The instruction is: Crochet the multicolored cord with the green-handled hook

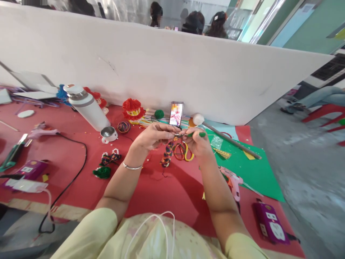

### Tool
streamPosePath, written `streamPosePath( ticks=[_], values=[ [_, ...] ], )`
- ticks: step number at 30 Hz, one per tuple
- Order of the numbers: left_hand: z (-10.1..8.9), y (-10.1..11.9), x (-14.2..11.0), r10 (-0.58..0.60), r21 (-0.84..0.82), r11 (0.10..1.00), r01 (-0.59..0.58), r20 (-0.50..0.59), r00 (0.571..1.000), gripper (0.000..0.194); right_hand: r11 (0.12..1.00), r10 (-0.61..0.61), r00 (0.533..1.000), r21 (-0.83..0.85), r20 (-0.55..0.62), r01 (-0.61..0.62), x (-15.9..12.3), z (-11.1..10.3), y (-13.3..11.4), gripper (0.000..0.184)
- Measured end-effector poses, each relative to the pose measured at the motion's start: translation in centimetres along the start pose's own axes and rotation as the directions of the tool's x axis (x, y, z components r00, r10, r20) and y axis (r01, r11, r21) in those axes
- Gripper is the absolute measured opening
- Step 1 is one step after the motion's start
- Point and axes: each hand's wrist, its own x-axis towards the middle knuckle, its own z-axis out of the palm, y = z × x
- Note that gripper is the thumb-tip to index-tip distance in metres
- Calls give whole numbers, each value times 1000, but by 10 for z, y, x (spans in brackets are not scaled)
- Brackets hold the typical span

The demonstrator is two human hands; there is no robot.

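My right hand (198,143) is closed around a green-handled crochet hook (202,134), its metal shaft pointing left to my other hand. My left hand (155,136) is closed, thumb and fingers pinching a strip of multicoloured crocheted yarn (167,155) that hangs below it. My fingertips nearly meet, and they hide the hook's tip and the stitches there. Just beneath my hands lie scissors (189,154) with red and yellow handles. Behind them a phone (176,114) stands upright with a lit screen.
A white bottle (88,109) leans beside its metal cup (109,134) on the left. Yarn bows (111,157) lie nearer. Glue guns (233,180) and purple power strips (271,221) sit at both sides, with a black cable (86,154) on the left. A white partition (161,64) closes the back.
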Motion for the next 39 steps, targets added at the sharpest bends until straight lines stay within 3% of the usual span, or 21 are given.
streamPosePath(
  ticks=[4, 8, 17, 23, 27, 33, 36, 39],
  values=[
    [-1, -1, 2, -5, -9, 1000, 6, 19, 1000, 22, 997, 45, 999, -64, 25, -43, -1, -6, -7, 37],
    [4, -1, 3, -33, 4, 999, 33, 60, 998, 36, 998, 18, 1000, -59, -22, -19, 0, -5, -10, 34],
    [15, -14, 6, 108, 89, 991, -103, -63, 992, 42, 994, -15, 997, -109, -69, 8, 0, 3, -11, 36],
    [10, -7, 1, 113, 152, 983, -107, -31, 993, 31, 987, -36, 999, -154, -15, 33, 0, -5, -15, 33],
    [9, -3, -2, 125, 227, 967, -118, -16, 992, 26, 962, -59, 992, -259, 112, 86, -1, -16, -23, 23],
    [12, -3, -4, 255, 529, 828, -187, -58, 965, 18, 848, -47, 979, -509, 199, 144, -6, -23, -43, 17],
    [11, -9, -4, 382, 649, 724, -234, -94, 919, 13, 758, -76, 973, -621, 219, 199, -7, -15, -50, 16],
    [10, -14, -2, 476, 729, 649, -219, -164, 864, 11, 614, -198, 937, -709, 288, 347, -7, -5, -46, 13]
  ],
)
